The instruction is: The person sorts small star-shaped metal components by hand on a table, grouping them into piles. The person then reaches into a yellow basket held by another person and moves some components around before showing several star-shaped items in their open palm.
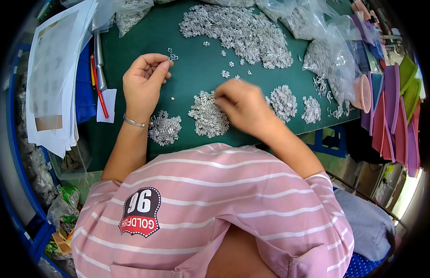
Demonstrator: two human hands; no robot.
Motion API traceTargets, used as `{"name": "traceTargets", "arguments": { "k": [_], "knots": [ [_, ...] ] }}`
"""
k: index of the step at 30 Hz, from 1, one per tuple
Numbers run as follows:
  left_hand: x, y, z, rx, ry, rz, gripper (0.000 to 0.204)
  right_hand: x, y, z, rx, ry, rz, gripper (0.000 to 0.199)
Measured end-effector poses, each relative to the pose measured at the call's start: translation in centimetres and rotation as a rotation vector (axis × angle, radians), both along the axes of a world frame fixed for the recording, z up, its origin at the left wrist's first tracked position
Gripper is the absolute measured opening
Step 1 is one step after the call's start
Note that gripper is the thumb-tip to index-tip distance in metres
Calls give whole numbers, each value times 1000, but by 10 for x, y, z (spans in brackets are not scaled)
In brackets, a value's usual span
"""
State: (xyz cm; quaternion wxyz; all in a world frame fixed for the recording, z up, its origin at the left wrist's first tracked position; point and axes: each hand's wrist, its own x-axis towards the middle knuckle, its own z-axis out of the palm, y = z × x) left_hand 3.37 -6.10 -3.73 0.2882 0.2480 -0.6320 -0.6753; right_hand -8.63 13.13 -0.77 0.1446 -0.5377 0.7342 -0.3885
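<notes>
My left hand [145,78] is closed in a pinch, with small openwork silver metal pieces [172,55] at its fingertips. My right hand [245,104] is smeared by motion over the right edge of a heap of small silver pieces [208,118]; its fingers look curled, but whether they hold anything does not show. Below the left hand, near the table edge, lies another heap [165,129]. Right of the right hand are two smaller heaps, a rounded one [283,103] and a little one [311,110]. A few single pieces [225,73] lie scattered beyond the right hand.
A large spread of silver pieces [238,32] covers the far side of the green table [117,60]. Clear plastic bags of pieces [324,55] stand at the right, near coloured plastic bins [391,102]. Papers [52,92], a red pen [102,104] and a knife [99,65] lie left.
</notes>
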Motion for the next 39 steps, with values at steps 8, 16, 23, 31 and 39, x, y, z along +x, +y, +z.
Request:
{"name": "traceTargets", "arguments": {
  "k": [8, 16, 23, 31, 39],
  "knots": [
    [1, 0, 4, 3, 0, 28, 11, -24, 0, -2, -4, 197, -206, 13],
    [1, 0, 3, -26, -18, 21, 12, -29, 6, -12, 79, 119, -270, 11],
    [1, -2, 2, -27, -8, 24, 12, -3, 8, 3, 79, -378, -184, 6],
    [2, -2, 2, -33, 6, 24, 12, -2, 3, 7, 30, -101, -27, 6],
    [2, -2, 4, -29, -31, 27, 12, -34, -10, -12, 169, 197, -265, 6]
  ]
}}
